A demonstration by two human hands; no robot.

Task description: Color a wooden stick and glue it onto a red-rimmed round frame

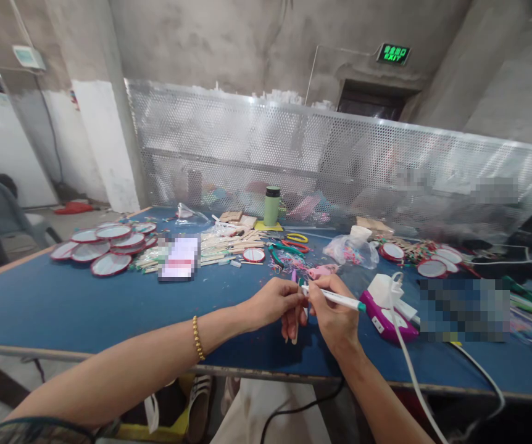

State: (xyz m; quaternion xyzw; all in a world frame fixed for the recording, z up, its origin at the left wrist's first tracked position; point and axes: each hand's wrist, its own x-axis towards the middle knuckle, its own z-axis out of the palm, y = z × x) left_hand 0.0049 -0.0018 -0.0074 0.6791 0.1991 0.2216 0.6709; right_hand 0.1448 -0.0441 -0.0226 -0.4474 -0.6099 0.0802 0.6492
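Note:
My left hand is closed around a slim wooden stick, whose lower end shows below the fingers. Between finger and thumb of my right hand is a white marker pen with a green end pointing right. The pen's other end meets the fingers of my left hand, and a small green part shows there. Both hands are close together over the front of the blue table. Just behind them lie a pink item and tangled coloured strings.
Round red-rimmed discs are piled at the left, near a phone. Behind are wooden sticks, pliers and a green bottle. A purple power strip with a white cable sits to the right.

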